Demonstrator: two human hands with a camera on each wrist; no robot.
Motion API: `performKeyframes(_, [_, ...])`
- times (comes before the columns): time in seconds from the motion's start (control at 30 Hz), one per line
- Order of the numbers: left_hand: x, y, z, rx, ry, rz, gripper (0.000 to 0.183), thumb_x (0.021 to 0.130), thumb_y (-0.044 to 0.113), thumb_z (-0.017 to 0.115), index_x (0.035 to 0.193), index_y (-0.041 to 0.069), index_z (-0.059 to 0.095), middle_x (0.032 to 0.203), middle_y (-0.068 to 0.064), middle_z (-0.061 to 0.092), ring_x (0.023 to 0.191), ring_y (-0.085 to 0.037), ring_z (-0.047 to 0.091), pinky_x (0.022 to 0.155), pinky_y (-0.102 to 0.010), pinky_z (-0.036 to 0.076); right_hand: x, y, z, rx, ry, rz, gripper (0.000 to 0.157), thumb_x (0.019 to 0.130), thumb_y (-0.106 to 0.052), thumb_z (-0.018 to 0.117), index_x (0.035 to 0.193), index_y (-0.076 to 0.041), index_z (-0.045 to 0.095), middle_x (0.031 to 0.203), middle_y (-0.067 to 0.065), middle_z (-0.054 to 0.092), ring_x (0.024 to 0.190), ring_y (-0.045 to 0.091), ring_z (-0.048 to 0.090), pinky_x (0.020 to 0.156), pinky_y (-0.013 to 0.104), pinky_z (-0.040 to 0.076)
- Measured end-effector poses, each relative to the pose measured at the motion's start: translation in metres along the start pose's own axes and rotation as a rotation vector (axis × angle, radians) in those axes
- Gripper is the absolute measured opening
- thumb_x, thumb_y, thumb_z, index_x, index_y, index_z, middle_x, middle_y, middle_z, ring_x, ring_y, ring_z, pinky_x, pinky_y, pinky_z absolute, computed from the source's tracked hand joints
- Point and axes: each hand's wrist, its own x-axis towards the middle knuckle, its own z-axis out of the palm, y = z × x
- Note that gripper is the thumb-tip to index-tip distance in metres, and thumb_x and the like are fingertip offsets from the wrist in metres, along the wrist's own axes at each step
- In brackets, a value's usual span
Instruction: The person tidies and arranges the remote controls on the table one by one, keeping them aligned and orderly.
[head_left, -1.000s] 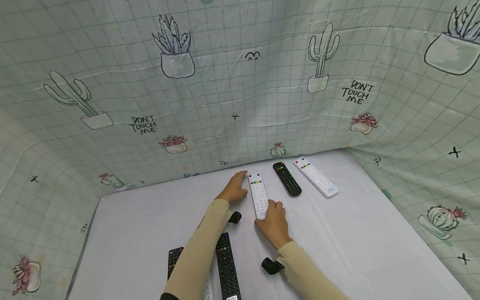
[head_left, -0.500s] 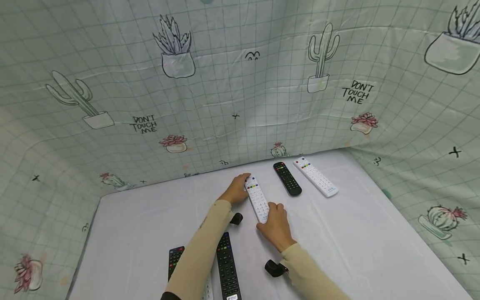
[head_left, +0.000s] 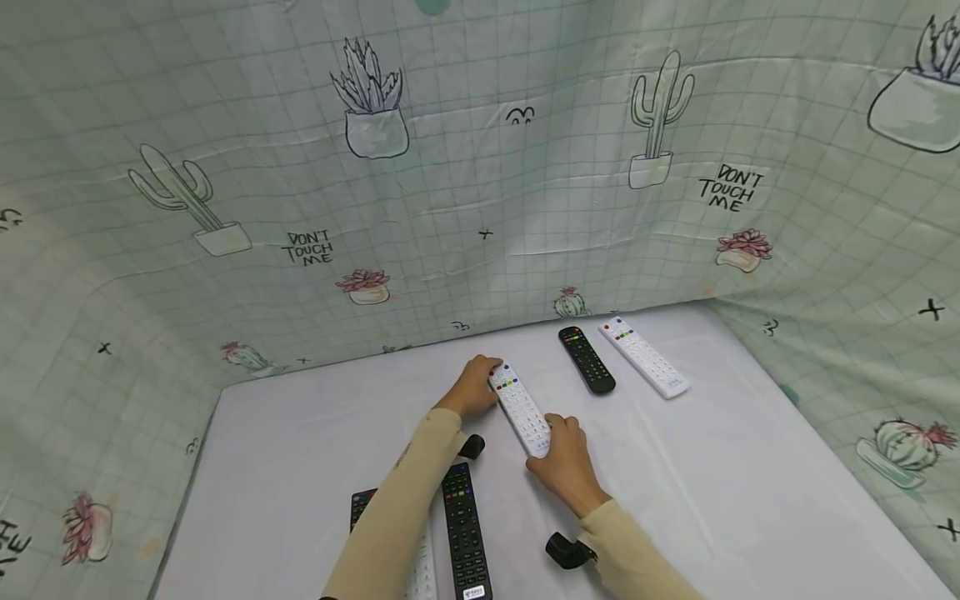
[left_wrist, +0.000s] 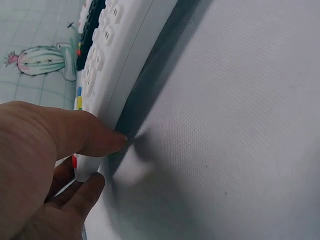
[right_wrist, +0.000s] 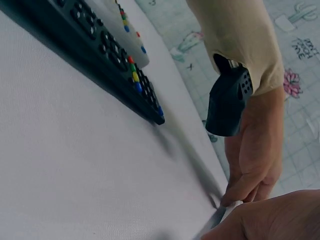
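1. Head view, at left: the left hand (head_left: 471, 390) pinches the far end of the held white remote (head_left: 521, 410), thumb and fingers bent about it.
2. Between the hands, toward the far side of the table (head_left: 675, 500), that remote lies more aslant than a second ago, its far end swung left; the long axis runs far left to near right, coloured buttons (head_left: 506, 384) at the far end.
3. The right hand (head_left: 564, 460) grips its near end, fingers curled.
4. Farther right, the small black remote (head_left: 587, 360) and second white remote (head_left: 644, 357) lie as before.
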Motion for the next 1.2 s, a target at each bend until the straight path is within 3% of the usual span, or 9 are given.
performKeyframes(0.33, [-0.019, 0.006, -0.007, -0.044, 0.002, -0.022, 0.066, 0.090, -0.007, 0.075, 0.151, -0.003, 0.052, 0.146, -0.021, 0.054, 0.134, -0.032, 0.052, 0.118, -0.045, 0.043, -0.013, 0.000, -0.006, 0.036, -0.033, -0.035, 0.072, 0.068, 0.004, 0.085, 0.133, 0.017, 0.056, 0.109, 0.025, 0.058, 0.090, 0.029, 0.057, 0.078, 0.043, 0.052])
performKeyframes(0.73, [-0.046, 0.011, -0.009, -0.050, 0.024, 0.027, 0.067, 0.086, -0.008, 0.078, 0.148, -0.004, 0.054, 0.144, -0.021, 0.055, 0.131, -0.033, 0.052, 0.115, -0.045, 0.047, -0.031, -0.003, -0.016, 0.099, -0.132, -0.044, 0.079, 0.068, 0.002, 0.090, 0.137, 0.015, 0.052, 0.107, 0.022, 0.062, 0.087, 0.023, 0.057, 0.074, 0.036, 0.050])
performKeyframes(1.2, [-0.078, 0.016, -0.011, -0.013, 0.000, 0.064, 0.065, 0.085, -0.005, 0.081, 0.145, -0.004, 0.056, 0.139, -0.018, 0.058, 0.131, -0.032, 0.054, 0.114, -0.044, 0.049, -0.054, 0.002, -0.017, 0.272, -0.229, -0.056, 0.080, 0.066, 0.014, 0.088, 0.137, 0.013, 0.053, 0.102, 0.012, 0.062, 0.084, 0.018, 0.060, 0.067, 0.025, 0.051])
